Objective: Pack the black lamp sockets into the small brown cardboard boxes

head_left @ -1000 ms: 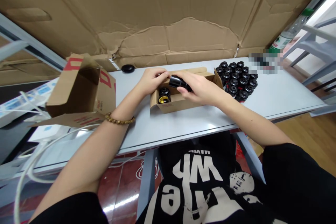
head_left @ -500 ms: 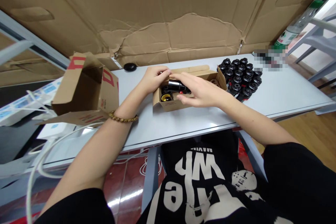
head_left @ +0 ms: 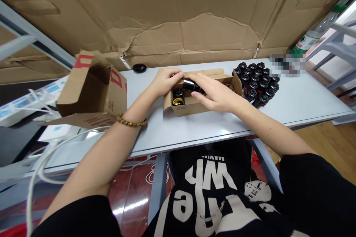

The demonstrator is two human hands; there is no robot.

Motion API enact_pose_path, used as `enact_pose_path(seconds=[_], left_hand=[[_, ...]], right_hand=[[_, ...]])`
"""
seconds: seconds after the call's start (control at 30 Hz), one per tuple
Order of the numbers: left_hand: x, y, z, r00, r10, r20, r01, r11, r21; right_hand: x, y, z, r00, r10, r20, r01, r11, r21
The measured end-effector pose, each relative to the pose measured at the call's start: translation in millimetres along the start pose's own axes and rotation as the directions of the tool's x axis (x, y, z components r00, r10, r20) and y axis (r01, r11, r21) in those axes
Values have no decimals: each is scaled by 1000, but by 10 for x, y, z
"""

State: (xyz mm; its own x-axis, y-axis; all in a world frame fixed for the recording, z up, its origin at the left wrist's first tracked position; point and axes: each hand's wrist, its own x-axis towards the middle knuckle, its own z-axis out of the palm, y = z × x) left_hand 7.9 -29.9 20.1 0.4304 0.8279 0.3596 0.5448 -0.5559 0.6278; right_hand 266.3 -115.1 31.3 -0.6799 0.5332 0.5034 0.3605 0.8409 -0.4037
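Note:
A narrow open cardboard box (head_left: 191, 110) lies on the light tabletop in front of me. My right hand (head_left: 213, 90) reaches over it, thumb and fingers closed around a glossy black cylinder (head_left: 191, 85), perhaps a flashlight. The cylinder is tilted inside the box opening, and my palm hides its right end. My left hand (head_left: 167, 81) is curled over the box's far left corner, its thumb along the rim. At the left end inside the box sit a black knobbed part (head_left: 178, 93) and a yellow-ringed part (head_left: 178, 101).
Several similar black cylinders (head_left: 254, 81) stand grouped right of the box. A larger open carton (head_left: 91, 92) is at left, near white cables (head_left: 41, 170) and a power strip (head_left: 16, 109). A black oval object (head_left: 139, 68) lies behind; a bottle (head_left: 311, 37) stands far right.
My right hand has shifted the black cylinder a little right and tilted it, uncovering the parts at the box's left end. My left hand stays at the box corner.

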Motion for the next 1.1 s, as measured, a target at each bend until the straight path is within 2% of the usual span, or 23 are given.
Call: enact_pose_path(seconds=[0.13,0.27,0.53,0.87,1.1], left_hand=[[2,6,-8,1000,-4,12,4,1000,3],[4,27,-11,1000,12,21,-12,1000,-4],[4,19,-9,1000,10,19,-10,1000,4],[-2,21,1,1000,-9,17,9,1000,-15],[2,30,1,1000,0,5,0,1000,-31]], right_hand=[[10,38,22,999,-8,-39,9,1000,3],[1,70,18,999,-42,-7,41,998,-46],[5,38,2,1000,-5,-2,4,998,-61],[2,-11,-41,987,103,125,-97,994,-56],[11,5,-48,995,43,93,-39,999,-38]])
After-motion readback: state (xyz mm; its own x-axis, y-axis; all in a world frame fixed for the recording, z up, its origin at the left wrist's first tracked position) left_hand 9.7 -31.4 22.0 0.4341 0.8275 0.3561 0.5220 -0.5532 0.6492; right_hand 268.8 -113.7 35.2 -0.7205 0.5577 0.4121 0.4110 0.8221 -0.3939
